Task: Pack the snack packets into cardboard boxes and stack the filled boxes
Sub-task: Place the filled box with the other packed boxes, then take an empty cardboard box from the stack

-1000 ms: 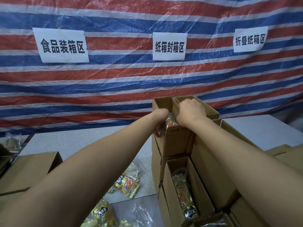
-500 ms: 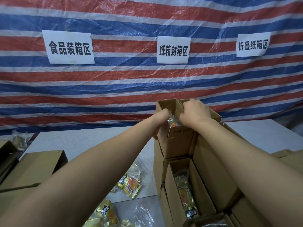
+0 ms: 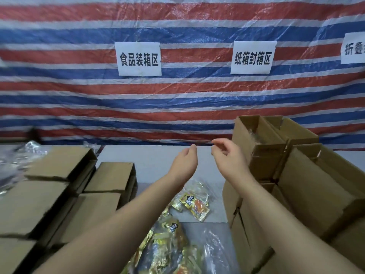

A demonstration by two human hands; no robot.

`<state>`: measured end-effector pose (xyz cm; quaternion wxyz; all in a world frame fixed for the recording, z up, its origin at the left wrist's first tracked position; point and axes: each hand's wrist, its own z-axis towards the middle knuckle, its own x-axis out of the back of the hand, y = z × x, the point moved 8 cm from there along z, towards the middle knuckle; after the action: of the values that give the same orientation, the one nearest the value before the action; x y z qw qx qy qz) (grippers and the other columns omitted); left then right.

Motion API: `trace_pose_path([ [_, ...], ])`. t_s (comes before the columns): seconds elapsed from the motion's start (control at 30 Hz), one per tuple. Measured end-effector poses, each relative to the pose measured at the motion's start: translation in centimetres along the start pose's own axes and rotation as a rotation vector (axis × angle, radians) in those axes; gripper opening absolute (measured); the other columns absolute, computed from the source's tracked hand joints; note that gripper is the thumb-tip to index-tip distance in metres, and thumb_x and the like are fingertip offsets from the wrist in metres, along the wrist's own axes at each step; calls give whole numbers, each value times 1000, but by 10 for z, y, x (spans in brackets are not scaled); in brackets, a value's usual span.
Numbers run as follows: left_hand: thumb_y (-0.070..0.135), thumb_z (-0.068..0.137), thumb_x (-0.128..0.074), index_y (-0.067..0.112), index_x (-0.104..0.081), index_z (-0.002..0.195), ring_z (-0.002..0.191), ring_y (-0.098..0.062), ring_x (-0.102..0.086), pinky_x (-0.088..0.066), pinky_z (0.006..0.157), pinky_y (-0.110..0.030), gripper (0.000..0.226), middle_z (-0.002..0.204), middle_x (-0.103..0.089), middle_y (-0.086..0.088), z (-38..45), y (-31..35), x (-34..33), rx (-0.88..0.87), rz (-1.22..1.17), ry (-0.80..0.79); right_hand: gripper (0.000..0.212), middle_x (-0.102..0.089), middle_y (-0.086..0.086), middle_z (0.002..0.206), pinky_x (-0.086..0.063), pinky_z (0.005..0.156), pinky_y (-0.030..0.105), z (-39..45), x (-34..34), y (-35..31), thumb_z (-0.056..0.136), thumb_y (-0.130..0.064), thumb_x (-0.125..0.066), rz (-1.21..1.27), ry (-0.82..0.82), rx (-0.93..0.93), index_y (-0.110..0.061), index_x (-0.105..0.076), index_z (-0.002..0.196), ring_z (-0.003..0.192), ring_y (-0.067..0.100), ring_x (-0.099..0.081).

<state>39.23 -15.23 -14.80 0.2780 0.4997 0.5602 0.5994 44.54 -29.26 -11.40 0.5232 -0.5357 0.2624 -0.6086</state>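
Note:
My left hand (image 3: 184, 162) and my right hand (image 3: 227, 157) hover empty over the grey table (image 3: 154, 161), fingers loosely curled, just left of a stack of open cardboard boxes (image 3: 262, 155). The top box (image 3: 254, 133) stands open with a clear packet edge showing inside. Loose snack packets (image 3: 194, 204) in gold and orange wrappers lie on the table below my hands, and a heap of packets (image 3: 166, 246) lies nearer to me.
Flat and closed cardboard boxes (image 3: 59, 186) are piled at the left. A larger open carton (image 3: 320, 186) sits at the right. A striped tarpaulin (image 3: 177, 99) with white paper signs hangs behind the table. Clear plastic wrap (image 3: 215, 248) lies by the packets.
Both hands have left the top box of the stack and pulled back to the left, empty. The view has swung left, bringing the left pile of boxes into sight.

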Motion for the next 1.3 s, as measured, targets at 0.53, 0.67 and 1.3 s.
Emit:
trace_pose_path([
  [0.53, 37, 102, -41, 26, -59, 118, 101, -6, -60, -50, 90, -27, 27, 108, -64, 11, -171, -187, 150, 143, 94, 203, 20, -71, -17, 94, -49, 78, 19, -204, -194, 15, 96, -18, -62, 150, -356, -209, -38, -66, 95, 89, -4, -66],
  [0.67, 38, 101, -45, 23, -57, 132, 106, -3, -59, -46, 92, -21, 36, 112, -60, 16, -187, -187, 202, 43, 334, 311, 16, -65, -20, 103, -43, 68, 4, -213, -229, -8, 98, -21, -59, 60, -451, -153, -35, -64, 104, 95, -8, -60],
  [1.3, 16, 98, -45, 8, 3, 157, 152, -32, -7, -13, 123, -48, 77, 165, -6, -12, -259, -267, 325, 435, 1266, 281, 58, -36, -5, 156, -23, 118, 30, -262, -369, -82, 98, -30, -54, -308, -881, 189, -23, -35, 153, 144, 14, -33],
])
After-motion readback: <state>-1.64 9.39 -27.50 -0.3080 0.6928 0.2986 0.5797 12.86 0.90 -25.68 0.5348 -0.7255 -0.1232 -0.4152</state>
